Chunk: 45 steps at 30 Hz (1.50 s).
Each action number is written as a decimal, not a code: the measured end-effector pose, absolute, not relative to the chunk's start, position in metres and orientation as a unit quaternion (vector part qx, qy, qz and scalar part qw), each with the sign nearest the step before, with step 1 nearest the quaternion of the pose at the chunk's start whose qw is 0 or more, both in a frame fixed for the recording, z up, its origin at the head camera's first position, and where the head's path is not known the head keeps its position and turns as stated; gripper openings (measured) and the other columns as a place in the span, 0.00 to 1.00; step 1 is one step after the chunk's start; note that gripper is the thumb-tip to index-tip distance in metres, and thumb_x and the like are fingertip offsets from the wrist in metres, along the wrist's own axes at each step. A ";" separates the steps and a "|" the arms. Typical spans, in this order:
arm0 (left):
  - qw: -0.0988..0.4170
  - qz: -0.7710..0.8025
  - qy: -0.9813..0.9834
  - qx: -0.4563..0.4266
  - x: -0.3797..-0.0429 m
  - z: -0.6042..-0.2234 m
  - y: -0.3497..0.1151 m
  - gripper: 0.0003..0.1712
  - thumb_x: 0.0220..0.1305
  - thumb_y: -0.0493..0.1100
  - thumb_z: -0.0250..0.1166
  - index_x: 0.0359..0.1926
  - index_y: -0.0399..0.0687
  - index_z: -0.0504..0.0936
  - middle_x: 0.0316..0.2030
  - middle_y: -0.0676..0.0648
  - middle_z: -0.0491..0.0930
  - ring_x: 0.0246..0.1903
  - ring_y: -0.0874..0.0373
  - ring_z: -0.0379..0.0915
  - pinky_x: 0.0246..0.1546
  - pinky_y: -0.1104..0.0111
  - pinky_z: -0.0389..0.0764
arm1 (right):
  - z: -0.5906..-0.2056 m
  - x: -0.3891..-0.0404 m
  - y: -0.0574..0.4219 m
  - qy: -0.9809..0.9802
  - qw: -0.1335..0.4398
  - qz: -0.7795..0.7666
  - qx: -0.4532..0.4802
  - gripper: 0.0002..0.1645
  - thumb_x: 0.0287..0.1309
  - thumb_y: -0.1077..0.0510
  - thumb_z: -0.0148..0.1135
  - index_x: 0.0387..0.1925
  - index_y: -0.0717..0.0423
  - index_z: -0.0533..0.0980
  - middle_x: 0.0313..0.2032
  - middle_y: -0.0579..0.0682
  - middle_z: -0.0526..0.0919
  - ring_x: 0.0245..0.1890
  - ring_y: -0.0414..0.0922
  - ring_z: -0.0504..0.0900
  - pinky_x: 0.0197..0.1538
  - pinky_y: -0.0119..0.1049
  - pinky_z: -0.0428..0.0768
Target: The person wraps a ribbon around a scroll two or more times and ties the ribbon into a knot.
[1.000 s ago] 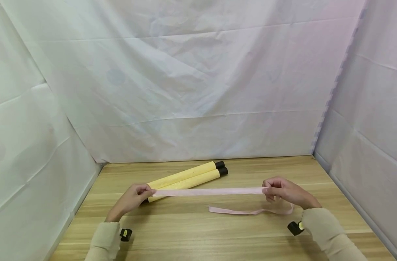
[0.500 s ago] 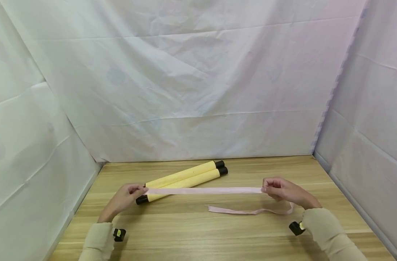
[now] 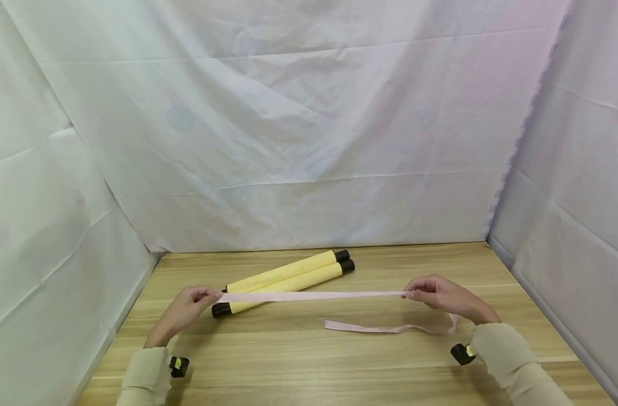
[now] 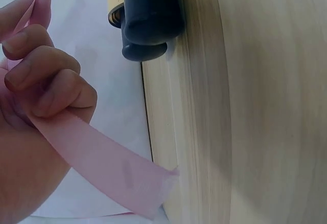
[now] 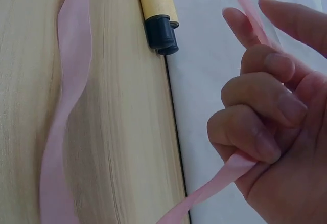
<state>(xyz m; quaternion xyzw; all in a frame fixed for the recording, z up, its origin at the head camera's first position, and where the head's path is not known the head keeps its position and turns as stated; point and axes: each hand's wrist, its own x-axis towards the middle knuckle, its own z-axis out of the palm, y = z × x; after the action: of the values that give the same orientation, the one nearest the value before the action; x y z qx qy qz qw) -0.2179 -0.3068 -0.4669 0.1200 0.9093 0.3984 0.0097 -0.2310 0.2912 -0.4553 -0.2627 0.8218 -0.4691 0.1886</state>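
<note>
A pink ribbon (image 3: 299, 296) is stretched between the two hands, crossing in front of two yellow tubes (image 3: 288, 276) with black ends. At the left, my left hand (image 3: 186, 309) pinches the ribbon between thumb and index finger. Its other fingers curl over the ribbon, and a short cut end (image 4: 110, 165) hangs out below them in the left wrist view. My right hand (image 3: 448, 299) holds the other part, its lower fingers curled round the ribbon; thumb and index finger stand slightly apart there. From this hand a loose tail (image 5: 75, 55) runs down onto the table.
The wood-grain table (image 3: 309, 366) reaches back to a pale cloth (image 3: 314, 141). Cloth walls stand at the left and right sides. The tubes lie side by side, slanted, near the back. A black wrist camera (image 3: 461, 354) sits below the right sleeve, another (image 3: 179, 366) by the left.
My left hand has moved left, lengthening the stretched ribbon and uncovering the tubes' near black ends. The right hand stays almost in place; the ribbon turns edge-on near it.
</note>
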 end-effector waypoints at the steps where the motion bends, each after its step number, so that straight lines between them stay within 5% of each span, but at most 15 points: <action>1: 0.008 0.398 0.910 0.118 -0.218 -0.467 -0.308 0.20 0.66 0.54 0.57 0.28 0.43 0.80 0.16 0.54 0.63 0.16 0.65 0.57 0.17 0.71 0.65 | -0.455 -0.231 0.292 0.827 0.183 -0.466 -0.258 0.19 0.69 0.50 0.48 0.47 0.59 0.77 0.17 0.47 0.62 0.14 0.40 0.57 0.16 0.42 0.65; 7: 0.001 0.408 0.906 0.114 -0.218 -0.467 -0.312 0.19 0.66 0.53 0.57 0.30 0.43 0.81 0.19 0.51 0.69 0.17 0.65 0.57 0.18 0.70 0.65 | -0.458 -0.233 0.292 0.832 0.163 -0.474 -0.236 0.19 0.70 0.50 0.47 0.40 0.64 0.73 0.20 0.55 0.66 0.19 0.42 0.64 0.22 0.38 0.68; 12: 0.003 0.415 0.903 0.109 -0.217 -0.465 -0.315 0.19 0.66 0.53 0.57 0.31 0.42 0.82 0.16 0.54 0.62 0.15 0.65 0.55 0.17 0.70 0.65 | -0.460 -0.234 0.290 0.846 0.138 -0.461 -0.229 0.19 0.69 0.51 0.49 0.39 0.66 0.73 0.28 0.67 0.77 0.25 0.47 0.70 0.28 0.39 0.70; 21: 0.002 0.419 0.901 0.112 -0.217 -0.465 -0.315 0.19 0.66 0.53 0.57 0.31 0.42 0.81 0.17 0.54 0.63 0.17 0.64 0.57 0.19 0.69 0.65 | -0.461 -0.233 0.287 0.893 0.091 -0.385 -0.216 0.19 0.64 0.48 0.55 0.46 0.57 0.81 0.43 0.58 0.83 0.37 0.43 0.78 0.38 0.41 0.79; 27: 0.009 0.417 0.902 0.115 -0.217 -0.466 -0.315 0.16 0.65 0.54 0.58 0.34 0.46 0.81 0.17 0.52 0.65 0.16 0.65 0.57 0.18 0.70 0.65 | -0.462 -0.233 0.288 0.898 0.071 -0.393 -0.185 0.11 0.63 0.50 0.57 0.38 0.51 0.81 0.32 0.53 0.80 0.29 0.42 0.70 0.32 0.36 0.73; 34: 0.087 0.448 0.880 0.135 -0.214 -0.462 -0.313 0.21 0.54 0.52 0.69 0.45 0.45 0.79 0.30 0.44 0.73 0.16 0.64 0.61 0.21 0.68 0.70 | -0.457 -0.232 0.292 0.898 0.067 -0.404 -0.161 0.16 0.64 0.49 0.56 0.39 0.57 0.80 0.35 0.59 0.79 0.30 0.45 0.70 0.33 0.38 0.72; 38: 0.118 0.449 0.874 0.146 -0.213 -0.461 -0.313 0.17 0.56 0.51 0.67 0.40 0.42 0.82 0.37 0.41 0.78 0.21 0.59 0.67 0.25 0.66 0.73 | -0.456 -0.233 0.295 0.897 0.066 -0.409 -0.156 0.16 0.64 0.50 0.56 0.39 0.59 0.79 0.35 0.61 0.79 0.31 0.48 0.71 0.34 0.38 0.73; 45: 0.096 0.418 0.892 0.145 -0.214 -0.462 -0.317 0.17 0.62 0.53 0.61 0.35 0.44 0.85 0.37 0.43 0.81 0.30 0.57 0.72 0.29 0.66 0.75 | -0.458 -0.233 0.297 0.886 0.088 -0.428 -0.157 0.13 0.61 0.51 0.60 0.33 0.58 0.77 0.31 0.60 0.78 0.32 0.51 0.74 0.35 0.38 0.75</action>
<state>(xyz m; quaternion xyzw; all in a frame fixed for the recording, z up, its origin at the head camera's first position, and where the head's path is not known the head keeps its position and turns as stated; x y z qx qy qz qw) -0.2137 -0.3172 -0.4625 0.1450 0.8917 0.4178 0.0962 -0.2326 0.2971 -0.4585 -0.1566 0.8858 -0.4280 0.0878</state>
